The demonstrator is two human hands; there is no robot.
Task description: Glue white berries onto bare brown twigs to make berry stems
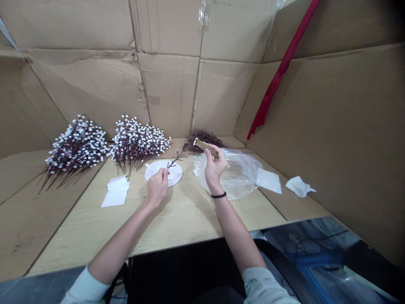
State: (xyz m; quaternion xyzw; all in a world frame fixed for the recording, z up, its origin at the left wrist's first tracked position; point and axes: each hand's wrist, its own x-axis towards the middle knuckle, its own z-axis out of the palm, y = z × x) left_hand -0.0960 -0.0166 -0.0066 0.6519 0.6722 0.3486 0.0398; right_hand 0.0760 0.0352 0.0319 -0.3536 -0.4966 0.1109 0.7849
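Note:
My left hand (158, 185) pinches the stem of a small dark brown artificial twig (176, 159) with several short branches, held over a round white plate (153, 177). A few white bits show at its branch tips. To the right, my raised right hand (215, 166) grips a flat brown stick (202, 145) with a white blob at its far end; whether that blob is glue or a bead I cannot tell. Below and behind this hand lies a clear plastic bag (240, 185), with loose white beads (196, 166) at its left edge.
Two piles of white-berried twigs (77, 145) (136, 141) lie at the back left. Bare brown twigs (205, 138) are heaped behind the bag. White papers (115, 196) (270, 180) and a crumpled tissue (298, 186) rest on the table. Cardboard walls (171, 93) enclose it; a red strip (283, 69) hangs at right.

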